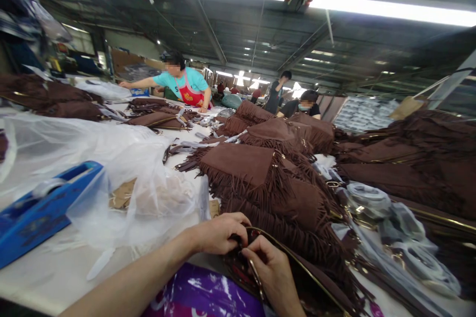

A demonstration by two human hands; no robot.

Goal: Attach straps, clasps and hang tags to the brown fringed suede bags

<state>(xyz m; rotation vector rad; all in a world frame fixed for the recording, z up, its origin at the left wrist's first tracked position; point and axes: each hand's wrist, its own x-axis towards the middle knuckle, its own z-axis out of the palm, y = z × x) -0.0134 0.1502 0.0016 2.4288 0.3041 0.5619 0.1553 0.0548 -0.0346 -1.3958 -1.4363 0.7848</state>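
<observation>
A dark brown bag [320, 270] with a gold zipper along its open mouth lies in front of me at the bottom centre. My left hand [222, 235] is closed on the bag's near-left end, its fingertips curled into the opening. Close beside it, my right hand [273, 265] pinches at the bag's zipper edge, thumb and forefinger together. Any small part between the fingertips is too hidden to name. Under my forearms, a shiny purple plastic package [208, 292] is partly covered.
Brown fringed bags [238, 163] are heaped ahead, with more brown bags [409, 168] at right. Plastic-wrapped straps [372, 198] lie right. A blue tape dispenser [40, 213] and a translucent plastic bag [92, 143] stand left. A person in a red apron [189, 89] leans over the table.
</observation>
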